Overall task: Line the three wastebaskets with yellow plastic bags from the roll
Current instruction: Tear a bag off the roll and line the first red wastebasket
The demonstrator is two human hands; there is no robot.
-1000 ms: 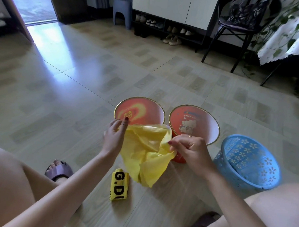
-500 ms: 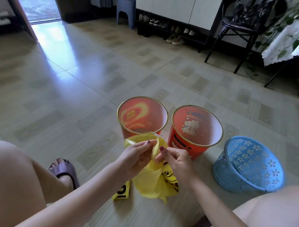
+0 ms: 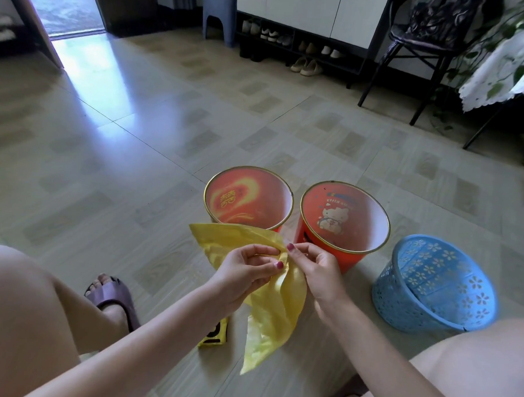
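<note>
A yellow plastic bag (image 3: pixel 275 313) hangs between my hands above the floor. My left hand (image 3: pixel 245 272) and my right hand (image 3: pixel 318 266) both pinch its top edge close together, fingertips nearly touching. Just beyond them stand two red wastebaskets with gold rims, the left one (image 3: pixel 248 197) bearing a gold emblem inside, the right one (image 3: pixel 344 220) a cartoon cat. A blue perforated wastebasket (image 3: pixel 437 284) sits on the floor to the right. The yellow roll of bags (image 3: pixel 215 336) lies on the floor, mostly hidden under my left forearm.
My knees frame the bottom corners, and my left foot in a purple slipper (image 3: pixel 112 297) rests on the tiled floor. Farther back are a shoe rack (image 3: pixel 297 49), a blue stool (image 3: pixel 217 13), a black chair (image 3: pixel 423 40) and a cloth-covered table (image 3: pixel 506 71).
My hands came together from wide apart, gathering the bag's opening into a close pinch. The bag now hangs lower and narrower, and the view shifted slightly.
</note>
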